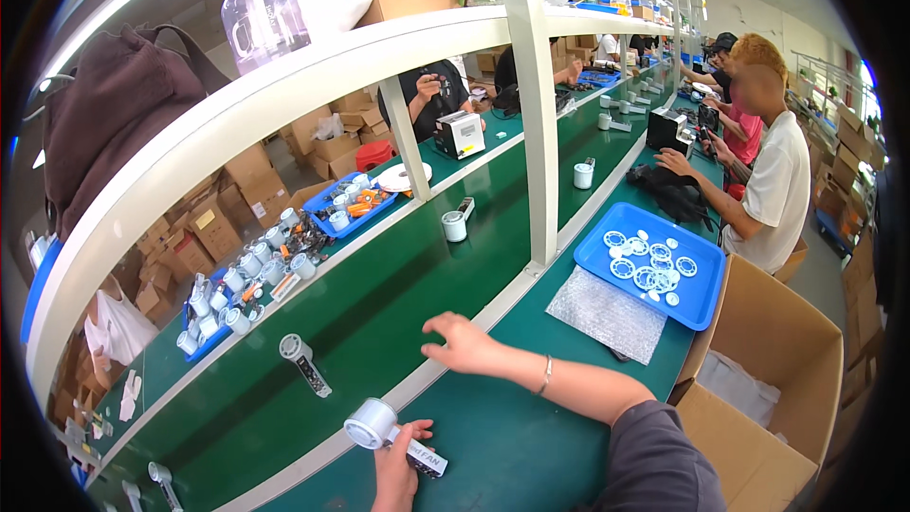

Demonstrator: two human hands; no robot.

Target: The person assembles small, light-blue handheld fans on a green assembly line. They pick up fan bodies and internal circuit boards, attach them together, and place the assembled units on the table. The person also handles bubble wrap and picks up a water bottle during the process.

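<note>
My left hand [398, 469] is closed round the handle of a white handheld fan [373, 424], near the edge of the green work table. The fan's round head points to the left, and a dark label covers part of its handle. Above the rail between table and belt, my right hand [464, 346] is stretched out with its fingers apart and bent, and nothing shows in it. Ahead and to the left, another handheld fan [301, 360] lies on the green conveyor belt [379, 332]. A bracelet circles my right wrist.
A blue tray [701, 301] of white rings and discs sits at the right, beside bubble wrap [607, 313] and an open cardboard box [773, 341]. White shelf posts [533, 114] rise beyond the belt. Blue trays across hold many fan parts. Co-workers [773, 161] sit along the line.
</note>
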